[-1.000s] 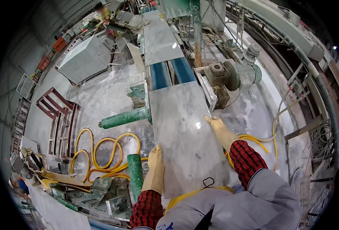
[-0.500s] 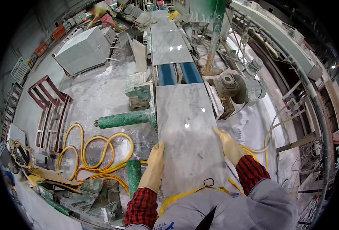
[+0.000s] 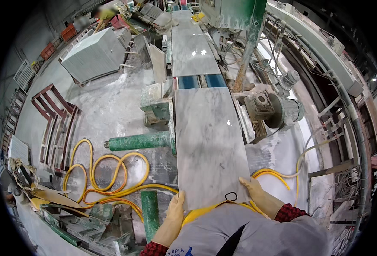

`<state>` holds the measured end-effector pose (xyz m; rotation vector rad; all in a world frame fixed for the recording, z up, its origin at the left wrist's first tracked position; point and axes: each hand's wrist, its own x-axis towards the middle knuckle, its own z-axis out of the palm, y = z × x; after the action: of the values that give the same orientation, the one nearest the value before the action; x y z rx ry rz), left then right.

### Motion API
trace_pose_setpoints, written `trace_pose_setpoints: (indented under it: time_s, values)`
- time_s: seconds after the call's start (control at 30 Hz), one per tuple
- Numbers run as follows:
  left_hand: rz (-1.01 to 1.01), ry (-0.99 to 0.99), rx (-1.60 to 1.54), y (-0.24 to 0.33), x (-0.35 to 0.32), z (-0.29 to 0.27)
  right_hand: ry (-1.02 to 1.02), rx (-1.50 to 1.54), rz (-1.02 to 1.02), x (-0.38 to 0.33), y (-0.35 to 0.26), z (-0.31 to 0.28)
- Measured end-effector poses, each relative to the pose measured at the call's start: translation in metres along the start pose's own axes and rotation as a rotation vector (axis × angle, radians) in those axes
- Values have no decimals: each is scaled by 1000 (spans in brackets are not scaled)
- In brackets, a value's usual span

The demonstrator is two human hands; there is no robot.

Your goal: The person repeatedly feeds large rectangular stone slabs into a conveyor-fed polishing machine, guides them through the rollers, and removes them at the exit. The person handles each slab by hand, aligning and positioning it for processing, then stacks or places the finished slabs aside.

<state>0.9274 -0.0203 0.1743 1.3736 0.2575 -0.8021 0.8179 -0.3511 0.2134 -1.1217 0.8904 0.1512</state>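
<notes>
A grey-veined, polished stone slab lies lengthwise in front of me, its near end close to my waist. My left hand, in a cream rubber glove, grips its left edge near the close corner. On the opposite edge, my right hand, gloved alike, holds on with the thumb at the top; the fingers under the slab are hidden. Beyond its far end, blue conveyor belts show in a narrow gap before another slab. A small black loop shows over the near end.
Left of the slab stand a green roller and a green post. Yellow hoses coil on the floor. A motor sits on the right. Farther off are a wooden rack, a block of stacked slabs and another person.
Both hands have come back along the slab's edges toward my body, nearer its close end. The slab has shifted forward, and the gap showing the blue belts is narrower.
</notes>
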Motion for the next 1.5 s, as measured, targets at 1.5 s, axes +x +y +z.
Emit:
trace_pose_setpoints:
  time_s: [1.5]
  values:
    - [8, 286, 178, 57, 116, 51, 93, -521, -35, 123, -114, 6]
